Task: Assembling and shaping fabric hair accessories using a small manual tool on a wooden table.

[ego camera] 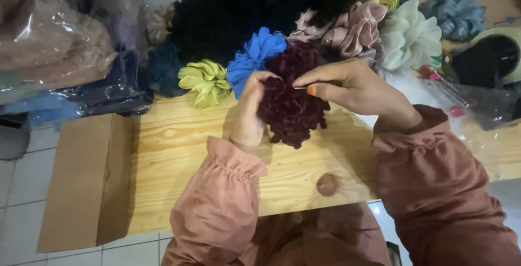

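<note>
A dark maroon ruffled fabric flower [293,111] rests on a pale wooden board [179,152]. My left hand [251,111] grips its left side, fingers curled over the top. My right hand [353,87] pinches a thin needle-like pin at the flower's upper edge, thumb and forefinger closed on it. Both wrists wear rust-pink gathered sleeves.
Behind the flower lie more fabric flowers: blue [255,54], yellow-green [206,81], dusty pink [355,27], pale mint [410,38], grey-blue [456,8] and a black pile [239,11]. Plastic-wrapped fabric bundles [54,49] sit at left. A cardboard flap [81,184] hangs over the tiled floor.
</note>
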